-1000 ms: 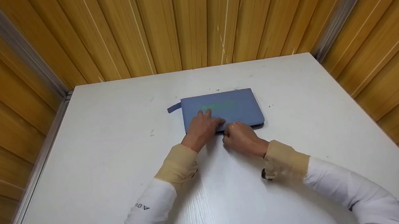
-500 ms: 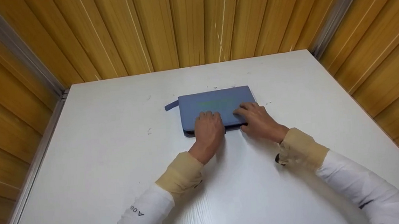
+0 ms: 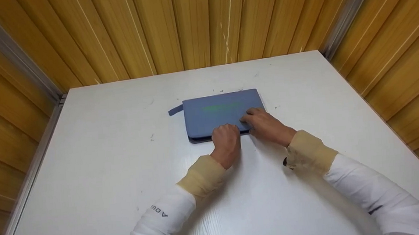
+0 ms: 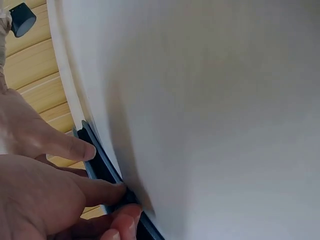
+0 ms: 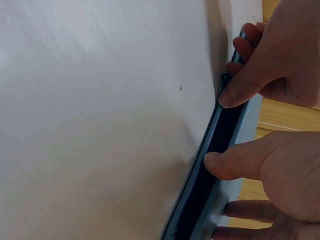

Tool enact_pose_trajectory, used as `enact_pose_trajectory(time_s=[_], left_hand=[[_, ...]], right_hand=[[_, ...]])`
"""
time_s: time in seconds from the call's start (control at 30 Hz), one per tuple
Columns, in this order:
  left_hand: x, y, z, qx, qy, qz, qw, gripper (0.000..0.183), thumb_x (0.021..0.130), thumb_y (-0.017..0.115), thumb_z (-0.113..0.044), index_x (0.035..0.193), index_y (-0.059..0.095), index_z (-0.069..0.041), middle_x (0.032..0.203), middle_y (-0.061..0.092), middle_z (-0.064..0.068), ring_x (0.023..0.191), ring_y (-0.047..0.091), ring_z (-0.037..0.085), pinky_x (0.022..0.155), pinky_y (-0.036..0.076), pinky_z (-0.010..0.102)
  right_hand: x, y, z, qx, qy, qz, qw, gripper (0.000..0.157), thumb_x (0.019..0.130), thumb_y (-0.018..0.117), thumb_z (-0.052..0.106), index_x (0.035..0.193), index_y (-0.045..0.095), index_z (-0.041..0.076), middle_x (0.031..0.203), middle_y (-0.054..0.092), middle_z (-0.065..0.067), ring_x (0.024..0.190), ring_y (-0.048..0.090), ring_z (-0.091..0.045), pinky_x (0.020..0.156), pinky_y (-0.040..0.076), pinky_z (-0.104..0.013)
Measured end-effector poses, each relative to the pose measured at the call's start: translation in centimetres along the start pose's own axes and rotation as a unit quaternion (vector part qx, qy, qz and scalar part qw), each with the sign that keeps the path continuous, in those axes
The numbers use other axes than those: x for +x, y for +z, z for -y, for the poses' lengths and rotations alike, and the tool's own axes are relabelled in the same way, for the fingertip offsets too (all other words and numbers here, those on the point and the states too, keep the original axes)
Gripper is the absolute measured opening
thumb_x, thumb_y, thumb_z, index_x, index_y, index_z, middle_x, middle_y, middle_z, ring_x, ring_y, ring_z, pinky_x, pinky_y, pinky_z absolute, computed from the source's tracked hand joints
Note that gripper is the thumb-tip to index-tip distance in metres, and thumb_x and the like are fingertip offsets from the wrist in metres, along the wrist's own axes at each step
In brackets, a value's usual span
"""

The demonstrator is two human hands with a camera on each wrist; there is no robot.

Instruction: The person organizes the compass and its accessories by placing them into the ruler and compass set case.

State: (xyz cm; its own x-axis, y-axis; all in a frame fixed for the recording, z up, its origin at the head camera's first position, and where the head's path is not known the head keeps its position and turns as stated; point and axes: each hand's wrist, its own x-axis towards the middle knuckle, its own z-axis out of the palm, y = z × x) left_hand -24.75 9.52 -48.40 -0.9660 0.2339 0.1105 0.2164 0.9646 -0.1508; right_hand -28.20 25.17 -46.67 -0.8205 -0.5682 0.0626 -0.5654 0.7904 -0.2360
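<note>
A blue zippered case [image 3: 209,117] with faint green lettering lies flat on the white table. A short strap [image 3: 176,110] sticks out from its left side. My left hand [image 3: 226,142] is curled at the middle of the front edge, thumb and forefinger pinching at the zipper there; its back hides the pull in the head view. In the right wrist view, a dark zipper pull [image 5: 225,78] shows beside those fingers. My right hand [image 3: 267,126] grips the case's right front part, thumb on the zipper edge [image 5: 215,135] and fingers on the cover. A dark gap runs between the zipper's two sides.
The white table [image 3: 99,169] has small dark scuffs around the case. Wood-patterned panels [image 3: 195,26] rise behind the table and at both sides, with metal posts [image 3: 350,15] in the corners.
My right hand has left the zipper and now holds the case's right part. My left hand went from lying on the cover to pinching the front edge, then slid right along it.
</note>
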Motion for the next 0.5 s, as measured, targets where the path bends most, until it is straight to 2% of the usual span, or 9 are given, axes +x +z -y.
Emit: enact_pose_trajectory(time_s=[0.17, 0.27, 0.37, 0.5], left_hand=[[-0.6, -0.1, 0.0, 0.004, 0.007, 0.025, 0.9997, 0.018, 0.098, 0.067, -0.020, 0.081, 0.071, -0.019, 0.074, 0.067, -0.002, 0.066, 0.064, 0.009, 0.051, 0.049, 0.024], [-1.0, -0.1, 0.7, -0.006, 0.009, 0.032, 0.9994, 0.019, 0.097, 0.067, -0.019, 0.079, 0.072, -0.017, 0.074, 0.068, -0.001, 0.068, 0.066, 0.010, 0.056, 0.052, 0.026], [-1.5, -0.2, 2.1, -0.016, 0.007, 0.026, 0.9995, 0.024, 0.096, 0.067, -0.017, 0.073, 0.068, -0.016, 0.069, 0.065, -0.001, 0.066, 0.064, 0.011, 0.056, 0.050, 0.027], [-2.2, -0.3, 5.0, -0.025, 0.000, 0.030, 0.9992, 0.029, 0.093, 0.067, -0.011, 0.065, 0.061, -0.014, 0.064, 0.060, 0.000, 0.064, 0.060, 0.011, 0.054, 0.043, 0.028]], right_hand=[[0.1, 0.2, 0.0, -0.014, -0.002, -0.009, 1.000, 0.034, 0.087, 0.077, -0.006, 0.120, 0.070, -0.003, 0.125, 0.061, -0.028, 0.121, 0.056, -0.047, 0.099, 0.049, -0.056], [0.1, 0.2, -0.2, -0.018, -0.002, -0.008, 1.000, 0.032, 0.087, 0.078, -0.006, 0.117, 0.071, -0.002, 0.122, 0.062, -0.027, 0.118, 0.057, -0.046, 0.098, 0.050, -0.055], [0.2, 0.2, -0.3, -0.019, -0.003, -0.002, 1.000, 0.032, 0.086, 0.077, -0.007, 0.117, 0.071, -0.002, 0.120, 0.063, -0.027, 0.116, 0.058, -0.045, 0.099, 0.049, -0.054], [0.3, 0.0, -0.1, -0.038, -0.006, 0.015, 0.999, 0.036, 0.089, 0.076, -0.005, 0.123, 0.066, -0.001, 0.123, 0.062, -0.027, 0.117, 0.058, -0.047, 0.098, 0.051, -0.053]])
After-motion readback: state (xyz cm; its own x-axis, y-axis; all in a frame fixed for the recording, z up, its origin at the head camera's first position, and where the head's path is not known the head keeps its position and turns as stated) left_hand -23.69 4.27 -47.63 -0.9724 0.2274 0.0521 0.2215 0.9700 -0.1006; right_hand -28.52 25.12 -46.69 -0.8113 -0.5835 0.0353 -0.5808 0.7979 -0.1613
